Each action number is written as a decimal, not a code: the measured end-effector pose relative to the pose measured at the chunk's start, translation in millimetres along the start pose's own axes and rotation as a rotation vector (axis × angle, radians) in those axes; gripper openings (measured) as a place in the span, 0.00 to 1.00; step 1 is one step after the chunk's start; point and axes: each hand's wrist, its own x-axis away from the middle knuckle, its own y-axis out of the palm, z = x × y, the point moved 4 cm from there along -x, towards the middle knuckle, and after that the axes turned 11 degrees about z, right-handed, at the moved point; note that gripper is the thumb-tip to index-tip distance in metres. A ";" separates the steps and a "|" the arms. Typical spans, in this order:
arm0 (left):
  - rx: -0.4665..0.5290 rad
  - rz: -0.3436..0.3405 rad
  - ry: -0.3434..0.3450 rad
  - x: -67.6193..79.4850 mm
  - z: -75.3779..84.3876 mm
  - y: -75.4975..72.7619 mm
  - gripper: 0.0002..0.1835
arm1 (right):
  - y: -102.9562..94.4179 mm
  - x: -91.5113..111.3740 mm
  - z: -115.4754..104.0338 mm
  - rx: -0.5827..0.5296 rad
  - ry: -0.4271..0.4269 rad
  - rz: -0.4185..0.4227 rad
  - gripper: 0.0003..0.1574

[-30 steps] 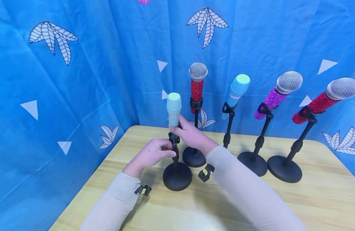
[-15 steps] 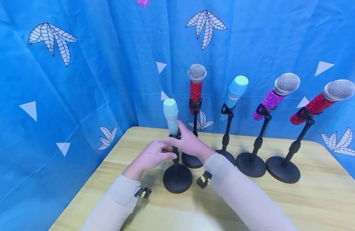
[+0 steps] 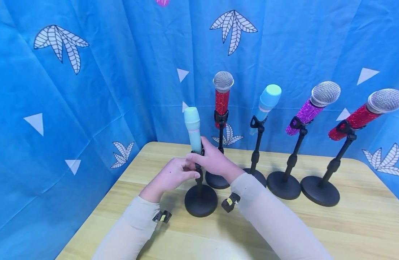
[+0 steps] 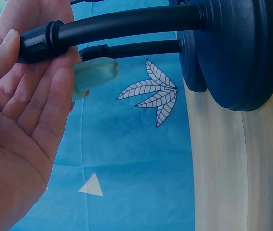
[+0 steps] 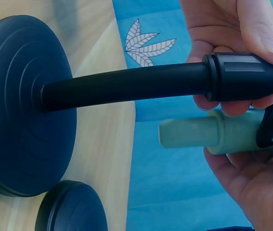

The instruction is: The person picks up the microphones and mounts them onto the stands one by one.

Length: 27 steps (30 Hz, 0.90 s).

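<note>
In the head view, a mint-green microphone (image 3: 193,130) stands nearly upright, leaning slightly left, above a black desk stand (image 3: 201,202). My left hand (image 3: 173,175) grips the collar of the stand's pole; the left wrist view shows this hand (image 4: 25,110) with fingers behind the pole and thumb over the collar. My right hand (image 3: 214,159) holds the microphone's lower part at the stand's clip. In the right wrist view, the microphone's tail (image 5: 189,132) sticks out below the black clip (image 5: 267,126), with the right hand's fingers (image 5: 227,168) against it.
Behind and to the right stand several more microphones on black stands: a red one (image 3: 222,103), a blue one (image 3: 266,103), a purple one (image 3: 306,113) and another red one (image 3: 362,117). A patterned blue curtain (image 3: 99,90) borders the wooden table (image 3: 251,238).
My right hand has moved down slightly with the microphone, which sits lower at the clip and now leans left. My left hand keeps its grip on the pole.
</note>
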 end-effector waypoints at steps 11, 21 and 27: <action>0.006 -0.001 0.028 -5.9 2.4 3.3 0.04 | -2.9 4.3 -7.3 0.021 -0.131 0.047 0.32; 0.057 -0.018 0.006 0.2 -2.9 -0.2 0.05 | 6.4 10.9 -10.0 -0.087 0.001 -0.052 0.38; 0.040 -0.005 0.009 0.8 -3.5 1.8 0.02 | 6.2 13.6 -13.1 -0.066 -0.033 -0.024 0.30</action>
